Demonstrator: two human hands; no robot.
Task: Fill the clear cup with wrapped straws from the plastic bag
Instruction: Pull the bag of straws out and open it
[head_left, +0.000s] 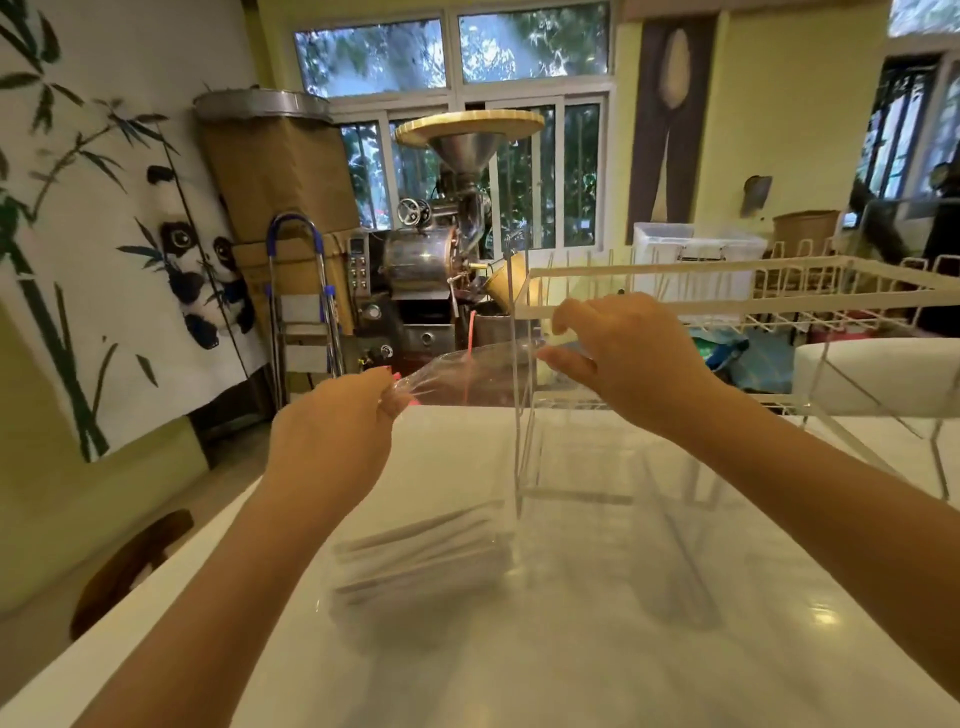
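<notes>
Head view: plastic bag (467, 374) held stretched above white surface (571, 649). Left hand (332, 436) pinched closed on bag end at 9 o'clock; right hand (628, 358) grips other end at 3 o'clock. Wrapped straws (421, 561) lie blurred on surface at 6 o'clock.

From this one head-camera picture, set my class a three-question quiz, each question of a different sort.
1. True or false: both hands hold the clear plastic bag above the white counter.
2. Where do the wrapped straws lie? A. on the counter below the left hand; B. in the white wire rack; C. in the right hand.
3. Fill in: the thin streak seen through the bag is ____.

Key: 1 true; 2 A; 3 pink.
</notes>
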